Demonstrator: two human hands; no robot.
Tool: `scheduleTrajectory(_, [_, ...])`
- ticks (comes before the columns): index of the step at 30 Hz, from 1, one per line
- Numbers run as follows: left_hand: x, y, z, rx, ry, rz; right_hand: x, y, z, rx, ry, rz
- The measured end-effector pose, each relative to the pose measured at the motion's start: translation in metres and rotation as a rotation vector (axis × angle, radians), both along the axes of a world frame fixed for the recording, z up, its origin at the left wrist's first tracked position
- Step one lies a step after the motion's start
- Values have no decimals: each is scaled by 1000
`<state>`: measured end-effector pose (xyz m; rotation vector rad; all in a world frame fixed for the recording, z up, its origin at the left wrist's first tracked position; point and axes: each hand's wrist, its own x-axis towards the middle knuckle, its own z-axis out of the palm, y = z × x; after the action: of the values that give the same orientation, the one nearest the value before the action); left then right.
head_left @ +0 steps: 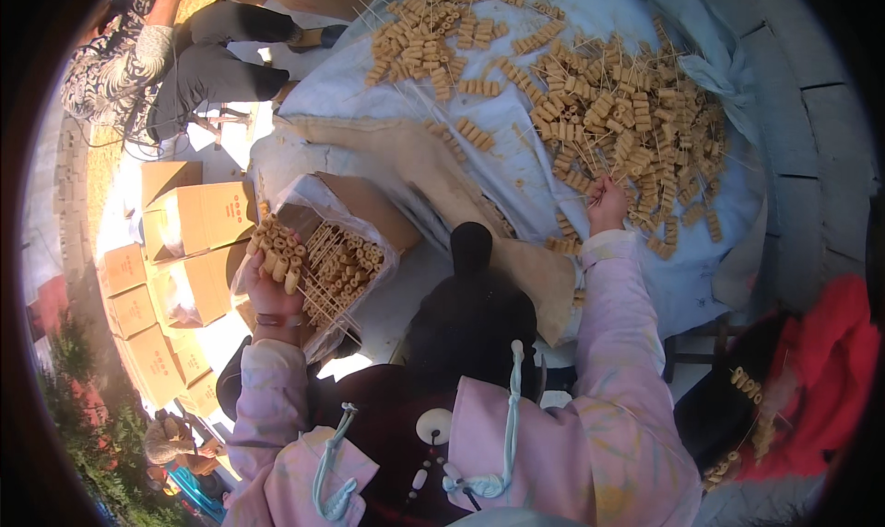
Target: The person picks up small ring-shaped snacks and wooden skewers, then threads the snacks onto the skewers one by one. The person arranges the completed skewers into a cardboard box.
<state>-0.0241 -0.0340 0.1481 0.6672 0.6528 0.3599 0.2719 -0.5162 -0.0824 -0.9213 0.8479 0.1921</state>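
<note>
My left hand (267, 295) is closed around a bunch of skewers (278, 248) threaded with tan, ring-shaped rolled pieces. It is at the left side of a cardboard box (364, 204) lined with clear plastic. Rows of similar skewers (350, 260) fill this box, their bare sticks crossing at its near side. On the right, my right hand (607, 206) reaches to the near edge of a large heap of skewers (636, 112) on a pale blue cloth. Its fingers are pinched on thin skewer sticks (595, 178); how many is unclear.
A smaller skewer heap (424, 43) lies farther back on the cloth (498, 167). Brown cardboard boxes (203, 218) are stacked at the left. One person in dark trousers (221, 52) sits at the far left; another in red (820, 379), with skewers nearby, is at the right.
</note>
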Motion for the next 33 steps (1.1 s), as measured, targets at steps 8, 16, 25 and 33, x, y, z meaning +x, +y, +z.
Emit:
scheduleTrajectory(8, [12,-30,38,-5,-200,-107,-105,49,157,-205,-356,409])
scheduleTrajectory(16, [-13,-44,99,236,-366,-202,-175,161,347,-59,-755,978])
scheduleTrajectory(25, [-65,-48,143,-53,-711,-63,-300,241,348,142,-570,1152])
scheduleTrajectory(33, [-100,-36,126,-144,-526,-32,-341,253,340,66,-681,1257])
